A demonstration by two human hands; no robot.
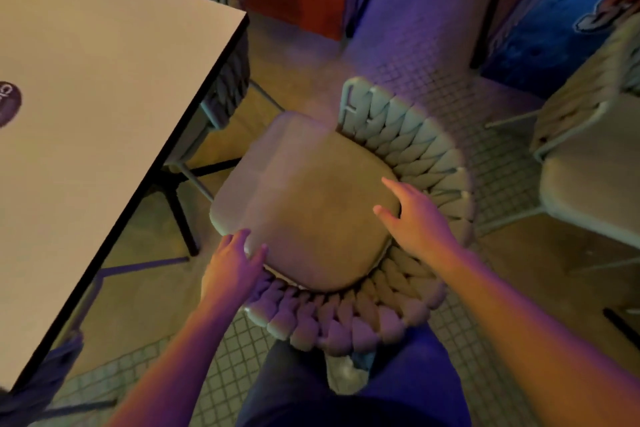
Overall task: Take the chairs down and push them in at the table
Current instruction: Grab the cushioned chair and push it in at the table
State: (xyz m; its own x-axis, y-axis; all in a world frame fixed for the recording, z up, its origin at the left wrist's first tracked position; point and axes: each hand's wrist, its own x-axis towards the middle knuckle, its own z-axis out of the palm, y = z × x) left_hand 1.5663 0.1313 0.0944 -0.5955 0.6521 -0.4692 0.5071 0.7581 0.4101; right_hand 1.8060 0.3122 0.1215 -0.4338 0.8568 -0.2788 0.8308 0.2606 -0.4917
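A chair (304, 191) with a padded seat and a braided, curved backrest stands upright on the floor right in front of me, its seat front facing the table (86, 80) at the left. My left hand (235, 267) rests on the left end of the braided backrest, fingers spread against the seat's edge. My right hand (412, 215) lies on the right side of the backrest, fingers apart and reaching over the seat. Neither hand clearly grips anything.
A second similar chair (588, 166) stands at the right edge. Another braided chair (228, 80) is tucked under the table's far side, and one shows at the lower left (41, 378). Black table legs (180, 218) stand under the table. Arcade cabinets (554, 10) line the back.
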